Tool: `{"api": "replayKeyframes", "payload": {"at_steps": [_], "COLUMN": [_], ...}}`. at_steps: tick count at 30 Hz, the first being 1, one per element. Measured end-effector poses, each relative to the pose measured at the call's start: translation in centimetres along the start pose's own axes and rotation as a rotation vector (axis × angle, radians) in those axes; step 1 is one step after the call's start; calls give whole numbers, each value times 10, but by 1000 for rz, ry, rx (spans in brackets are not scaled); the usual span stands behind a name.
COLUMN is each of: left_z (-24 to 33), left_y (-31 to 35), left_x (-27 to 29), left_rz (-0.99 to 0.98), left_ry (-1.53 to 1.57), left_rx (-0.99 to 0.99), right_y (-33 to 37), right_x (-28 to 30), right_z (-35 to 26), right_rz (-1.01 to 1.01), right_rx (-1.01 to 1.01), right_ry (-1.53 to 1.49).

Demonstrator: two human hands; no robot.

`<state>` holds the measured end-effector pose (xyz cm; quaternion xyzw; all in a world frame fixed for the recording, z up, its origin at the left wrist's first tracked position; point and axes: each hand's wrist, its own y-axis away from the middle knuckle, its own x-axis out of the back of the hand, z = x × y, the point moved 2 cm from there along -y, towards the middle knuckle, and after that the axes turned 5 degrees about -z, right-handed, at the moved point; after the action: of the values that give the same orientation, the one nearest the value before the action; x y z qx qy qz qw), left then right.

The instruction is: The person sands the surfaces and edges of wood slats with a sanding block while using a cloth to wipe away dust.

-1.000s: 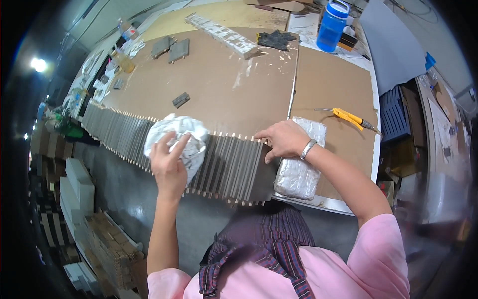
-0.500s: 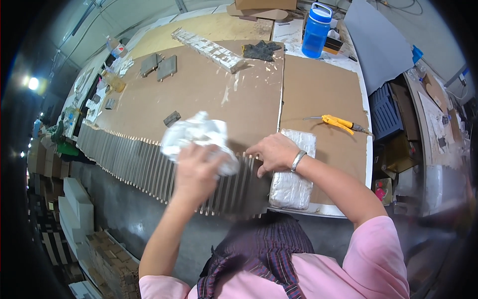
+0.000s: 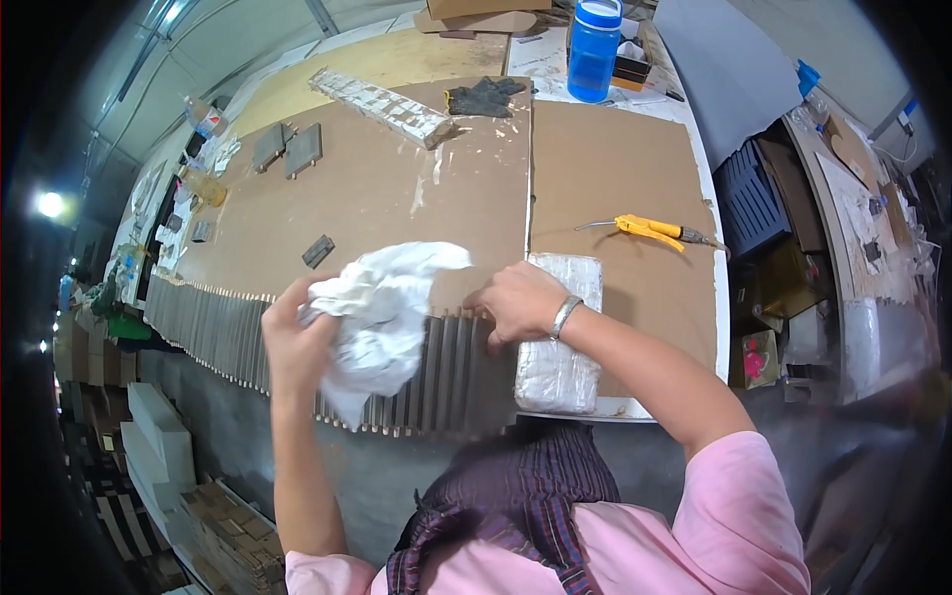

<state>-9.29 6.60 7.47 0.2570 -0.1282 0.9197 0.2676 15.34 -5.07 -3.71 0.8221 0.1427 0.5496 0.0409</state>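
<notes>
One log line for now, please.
left hand: gripping white cloth over grey slats; right hand: at slats' right end; yellow air gun: on brown board

Brown-topped tbl (image 3: 238, 220) over here: grey slats (image 3: 203, 322) along nr edge, wrapped blk (image 3: 560, 369), yel. air gun (image 3: 650, 230), dk glove (image 3: 484, 97).

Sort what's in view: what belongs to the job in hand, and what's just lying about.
Job: white cloth, in the left hand; row of grey slats, right hand at its end.
Apparently lying about: blue bottle; dark glove; yellow blow gun.
</notes>
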Motion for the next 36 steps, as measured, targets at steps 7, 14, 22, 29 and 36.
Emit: {"api": "replayKeyframes", "payload": {"at_steps": [7,14,22,29,36], "left_z": [-57,-48,-72,-27,-67], "left_y": [44,35,75,85,125], "left_x": [-13,25,31,59,88], "left_rz": [-246,173,-146,167,-127], "left_ry": [-777,-467,-978,-940,-1149], "left_rx": [-218,-341,-304,-430,-223], "right_y": [3,0,3,1,-1], "right_x": [4,0,7,2,-2], "right_z": [0,2,-2,2,6], "right_rz": [-17,-58,-61,-47,-17], "right_rx": [8,-23,-25,-2,-41], "right_ry": [-43,-32,-49,-34,-30]}}
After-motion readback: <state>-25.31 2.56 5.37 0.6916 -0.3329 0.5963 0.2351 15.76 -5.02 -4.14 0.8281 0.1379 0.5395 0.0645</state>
